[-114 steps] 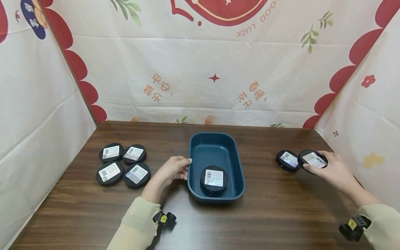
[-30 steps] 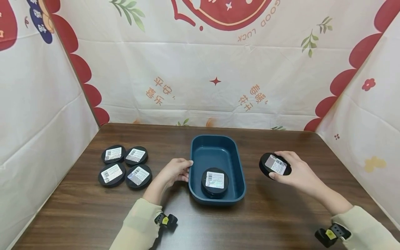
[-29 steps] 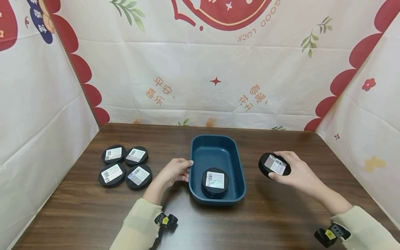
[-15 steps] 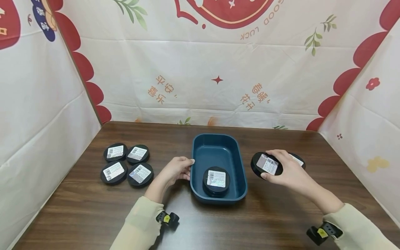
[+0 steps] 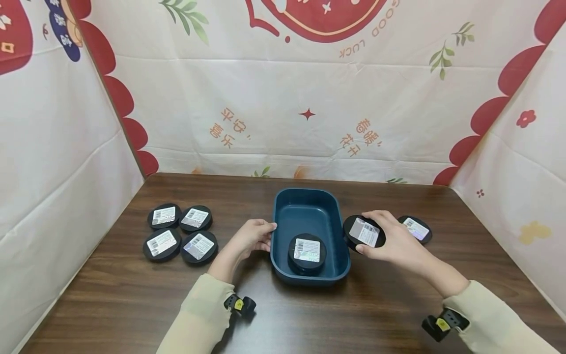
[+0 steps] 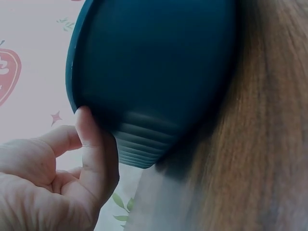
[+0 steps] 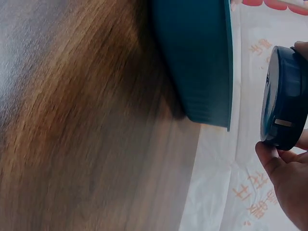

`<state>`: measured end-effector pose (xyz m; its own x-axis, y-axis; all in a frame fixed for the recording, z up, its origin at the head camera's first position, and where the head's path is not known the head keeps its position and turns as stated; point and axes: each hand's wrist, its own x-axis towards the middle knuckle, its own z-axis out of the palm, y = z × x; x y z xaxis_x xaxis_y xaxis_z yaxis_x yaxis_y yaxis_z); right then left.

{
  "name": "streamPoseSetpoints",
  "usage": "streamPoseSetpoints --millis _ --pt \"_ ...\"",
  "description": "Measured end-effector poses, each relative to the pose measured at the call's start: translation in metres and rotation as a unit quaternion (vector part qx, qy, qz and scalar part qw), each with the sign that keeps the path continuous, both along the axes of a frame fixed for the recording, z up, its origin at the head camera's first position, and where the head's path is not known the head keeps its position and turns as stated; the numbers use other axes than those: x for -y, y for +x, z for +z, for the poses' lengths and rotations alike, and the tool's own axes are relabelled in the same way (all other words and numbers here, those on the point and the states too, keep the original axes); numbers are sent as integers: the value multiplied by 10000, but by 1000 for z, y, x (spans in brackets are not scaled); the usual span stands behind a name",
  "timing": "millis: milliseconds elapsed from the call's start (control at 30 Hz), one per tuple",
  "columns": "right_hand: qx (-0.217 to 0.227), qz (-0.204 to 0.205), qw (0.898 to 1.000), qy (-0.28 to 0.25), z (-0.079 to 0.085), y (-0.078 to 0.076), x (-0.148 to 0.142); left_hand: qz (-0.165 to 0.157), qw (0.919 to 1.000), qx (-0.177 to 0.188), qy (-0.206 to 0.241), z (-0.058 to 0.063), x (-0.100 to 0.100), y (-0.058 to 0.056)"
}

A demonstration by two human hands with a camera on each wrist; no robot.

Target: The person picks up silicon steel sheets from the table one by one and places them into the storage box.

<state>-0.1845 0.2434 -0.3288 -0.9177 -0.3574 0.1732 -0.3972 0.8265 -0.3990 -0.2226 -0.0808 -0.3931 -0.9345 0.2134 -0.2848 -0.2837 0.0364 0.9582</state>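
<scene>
My right hand grips a flat, round black container with a white barcode label, thumb on its near side and fingers on the far side. In the head view this container is slightly tilted and overlaps the right rim of the deep blue tray; the right wrist view shows its side raised above the table. My left hand holds the tray's left rim, fingers curled against the outer wall, as the left wrist view shows. Inside the tray, toward the near end, sits a similar labelled black container.
Several more labelled black containers stand grouped on the left of the brown wooden table. Another black container lies at the right, partly behind my right hand. Printed cloth encloses the back and sides.
My right hand has carried its container leftward, away from the other one at the right, to the tray's right rim. My left hand has stayed at the tray's left rim.
</scene>
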Motion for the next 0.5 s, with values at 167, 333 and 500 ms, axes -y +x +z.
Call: streamPoseSetpoints --millis 167,333,500 --pt "48 97 9999 -37 -2 -1 7 40 10000 -28 2 0 -1 -1" --pt "190 172 9997 -48 -4 -2 16 33 10000 -5 -3 1 -3 -2" --pt "220 253 9994 -129 -5 -3 25 -4 10000 -35 -7 1 -3 -2"
